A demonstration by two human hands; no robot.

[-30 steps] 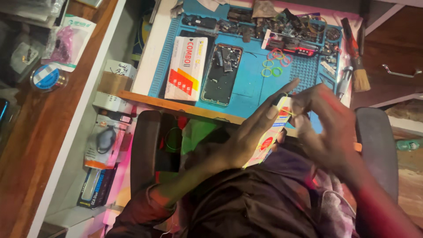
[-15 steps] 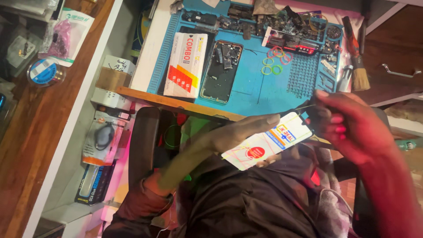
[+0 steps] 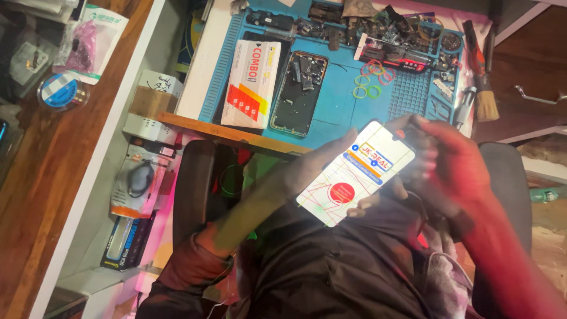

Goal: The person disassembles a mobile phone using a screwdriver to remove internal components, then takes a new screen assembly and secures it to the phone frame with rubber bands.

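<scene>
White and glossy, a flat phone-shaped panel (image 3: 356,173) with a printed protective film is lying tilted between both hands, held above the person's lap and just in front of the near edge of the desk (image 3: 236,134). The left hand (image 3: 307,171) is reaching under it from the left, its fingers closing along the panel's lower long side. The right hand (image 3: 455,168) is clamping the upper right end, with the fingers curling over the corner; motion blur is hiding exactly how the fingertips are sitting.

The panel is looking thin, stiff and light, probably glass-faced, so it is likely fragile and slippery on its film. Gripping by the long edges and corners, as both hands are doing, seems the safest hold; pressing on the middle could flex or crack it.

On the blue work mat (image 3: 336,103) well beyond the hands, an opened phone body (image 3: 298,94) is lying beside a white and orange box (image 3: 251,82). Coloured rubber bands (image 3: 369,80) are lying near small dark parts, and a brush (image 3: 481,88) is resting at the mat's right side.
</scene>
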